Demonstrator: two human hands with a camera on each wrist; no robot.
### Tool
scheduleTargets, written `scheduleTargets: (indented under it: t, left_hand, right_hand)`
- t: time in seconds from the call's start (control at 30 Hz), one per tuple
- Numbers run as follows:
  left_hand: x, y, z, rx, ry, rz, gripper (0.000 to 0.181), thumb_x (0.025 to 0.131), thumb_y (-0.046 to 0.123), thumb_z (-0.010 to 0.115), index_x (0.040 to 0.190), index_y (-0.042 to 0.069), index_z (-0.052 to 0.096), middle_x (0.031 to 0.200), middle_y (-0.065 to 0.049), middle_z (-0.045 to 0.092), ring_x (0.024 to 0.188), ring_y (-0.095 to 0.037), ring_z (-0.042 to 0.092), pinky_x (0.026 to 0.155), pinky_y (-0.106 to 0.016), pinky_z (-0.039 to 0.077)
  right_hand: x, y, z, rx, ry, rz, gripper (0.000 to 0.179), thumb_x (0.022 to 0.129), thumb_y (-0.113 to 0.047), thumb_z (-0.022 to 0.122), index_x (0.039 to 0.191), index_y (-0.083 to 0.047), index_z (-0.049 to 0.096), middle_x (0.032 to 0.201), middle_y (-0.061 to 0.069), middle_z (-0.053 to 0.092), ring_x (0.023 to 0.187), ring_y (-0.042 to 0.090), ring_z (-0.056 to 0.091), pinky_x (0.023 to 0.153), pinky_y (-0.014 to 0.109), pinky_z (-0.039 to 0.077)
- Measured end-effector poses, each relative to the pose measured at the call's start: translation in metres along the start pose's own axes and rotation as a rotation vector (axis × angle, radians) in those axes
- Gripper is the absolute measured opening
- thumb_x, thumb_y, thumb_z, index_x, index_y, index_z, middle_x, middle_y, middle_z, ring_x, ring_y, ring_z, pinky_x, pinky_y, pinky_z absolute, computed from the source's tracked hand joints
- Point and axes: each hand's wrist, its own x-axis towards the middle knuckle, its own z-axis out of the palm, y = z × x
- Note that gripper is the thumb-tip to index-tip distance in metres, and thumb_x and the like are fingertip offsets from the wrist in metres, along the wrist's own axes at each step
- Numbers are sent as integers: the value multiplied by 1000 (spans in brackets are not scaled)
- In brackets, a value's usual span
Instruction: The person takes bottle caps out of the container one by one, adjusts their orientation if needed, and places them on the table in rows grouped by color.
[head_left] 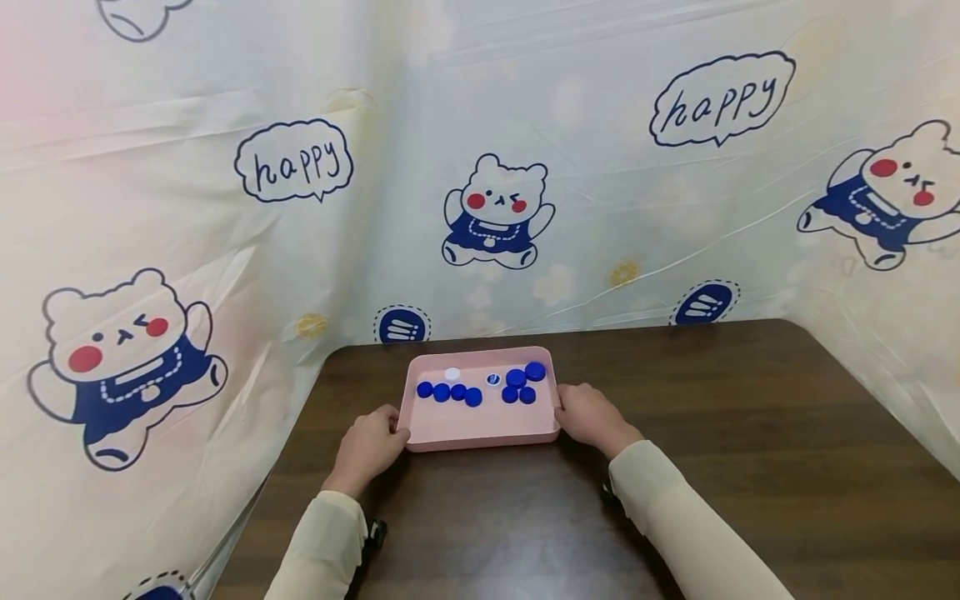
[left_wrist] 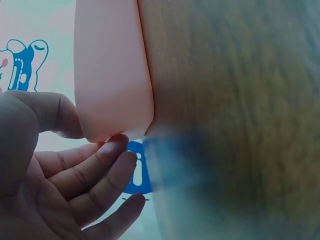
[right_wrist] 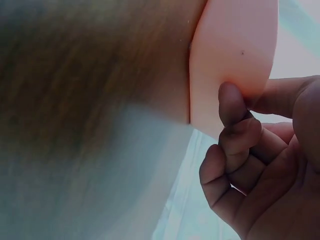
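Note:
A shallow pink tray [head_left: 480, 427] lies on the dark wooden table in the head view. Inside it, several blue bottle caps [head_left: 441, 392] form a row on the left, and several more blue caps [head_left: 516, 378] cluster on the right. A white disc [head_left: 453, 374] lies near the back wall, beside a small blue-and-white printed disc [head_left: 492, 379]. My left hand [head_left: 369, 446] holds the tray's left end, thumb at the rim and fingertips against the outer wall [left_wrist: 112, 65]. At the right end, my right hand [head_left: 592, 415] grips the tray wall [right_wrist: 235, 55], its fingers curled.
The brown tabletop [head_left: 750, 450] extends in front of the tray and far to the right. Close behind the table's back edge hangs a pale curtain [head_left: 600, 217] printed with bears and "happy" bubbles; it also covers the left side.

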Motion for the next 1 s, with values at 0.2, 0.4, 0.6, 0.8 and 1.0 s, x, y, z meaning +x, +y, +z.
scheduleTargets:
  t: [0.2,0.4,0.6,0.8,1.0]
  left_hand:
    - [0,7,1,0,-54,-3,33,86,24,63,113,5,64,77,-3,60,67,-20,54,62,-36,49]
    - [-1,15,3,-16,-86,25,32,87,23,63,113,5,63,76,-1,58,66,-18,53,59,-33,47]
    - [-3,22,8,-10,-92,38,30,87,24,63,113,7,63,73,0,57,64,-17,53,57,-32,46]
    - [-8,30,10,-9,-102,65,31,88,24,63,114,7,63,74,1,57,64,-17,53,58,-32,46]
    - [-9,41,14,5,-113,97,31,88,25,64,114,7,64,72,2,56,63,-16,52,58,-32,47]
  right_hand:
    - [-8,6,-4,14,3,22,15,95,-13,58,103,-4,65,64,2,52,60,17,52,57,31,44]
    - [-14,14,-6,17,4,41,19,95,-14,58,108,-1,65,64,2,52,60,17,52,57,31,45]
    - [-22,21,-10,23,-5,54,27,95,-15,58,116,1,63,65,3,52,60,17,52,57,30,46]
    - [-30,29,-12,20,-11,79,35,93,-14,59,124,3,60,66,3,52,61,17,52,57,30,47]
    - [-35,39,-16,22,-14,98,43,93,-15,60,131,5,56,70,3,55,64,18,53,60,31,48]
